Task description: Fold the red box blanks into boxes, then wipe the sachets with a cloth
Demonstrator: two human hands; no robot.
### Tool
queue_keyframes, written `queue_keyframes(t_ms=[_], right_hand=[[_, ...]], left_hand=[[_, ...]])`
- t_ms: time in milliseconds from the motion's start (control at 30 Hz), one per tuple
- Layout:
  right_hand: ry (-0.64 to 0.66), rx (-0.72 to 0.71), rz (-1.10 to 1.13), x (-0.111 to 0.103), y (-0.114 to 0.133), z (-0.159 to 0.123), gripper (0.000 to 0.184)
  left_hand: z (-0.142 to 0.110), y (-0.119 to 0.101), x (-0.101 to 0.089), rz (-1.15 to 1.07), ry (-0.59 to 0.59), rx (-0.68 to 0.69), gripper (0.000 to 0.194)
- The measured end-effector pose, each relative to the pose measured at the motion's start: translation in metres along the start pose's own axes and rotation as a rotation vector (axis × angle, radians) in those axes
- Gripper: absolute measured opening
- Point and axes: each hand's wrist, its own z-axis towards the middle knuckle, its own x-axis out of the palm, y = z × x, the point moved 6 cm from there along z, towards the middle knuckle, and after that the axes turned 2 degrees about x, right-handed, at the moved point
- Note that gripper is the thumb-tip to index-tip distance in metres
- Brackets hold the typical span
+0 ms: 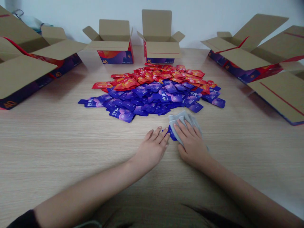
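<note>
Flat over a folded grey cloth (181, 117), my right hand (193, 145) presses down with its fingers stretched out. Part of a small purple sachet (172, 134) shows from under the cloth's left side. My left hand (152, 146) lies beside it, fingers extended, the fingertips touching the sachet's left edge. The rest of that sachet is hidden by the cloth and fingers. Just beyond both hands spreads a heap of purple sachets (142, 99) with white lettering. Red-orange sachets (152, 76) are piled behind the purple ones.
Two open cardboard boxes, one left of centre (115, 57) and one at centre (159, 60), stand by the wall. More open boxes line the left (26, 87) and right (242, 68) sides, flaps spread outward. All rest on a light wood-grain table (59, 136).
</note>
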Motion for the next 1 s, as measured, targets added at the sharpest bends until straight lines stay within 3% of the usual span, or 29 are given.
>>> queue_keyframes(t_ms=[167,467,600,700,900,1000], right_hand=[[0.047,-0.074,0.052,0.003,0.019,0.014,0.068],[0.001,0.070,-0.008,-0.001,-0.034,-0.013,0.070],[-0.018,0.081,-0.015,-0.001,-0.044,-0.017,0.069],[-0.022,0.082,-0.037,-0.001,-0.034,-0.010,0.068],[0.034,-0.021,-0.005,0.002,0.013,0.014,0.066],[0.040,-0.038,0.009,0.004,0.017,0.018,0.067]], left_hand=[[-0.001,0.001,0.000,0.014,0.008,0.011,0.042],[-0.003,0.003,0.002,0.020,0.015,0.046,0.046],[-0.003,0.001,0.001,0.025,0.045,0.049,0.048],[-0.003,0.000,0.001,0.037,0.059,0.035,0.050],[-0.003,0.000,0.003,0.036,0.049,0.034,0.048],[-0.004,0.002,0.003,0.021,0.017,0.027,0.046]])
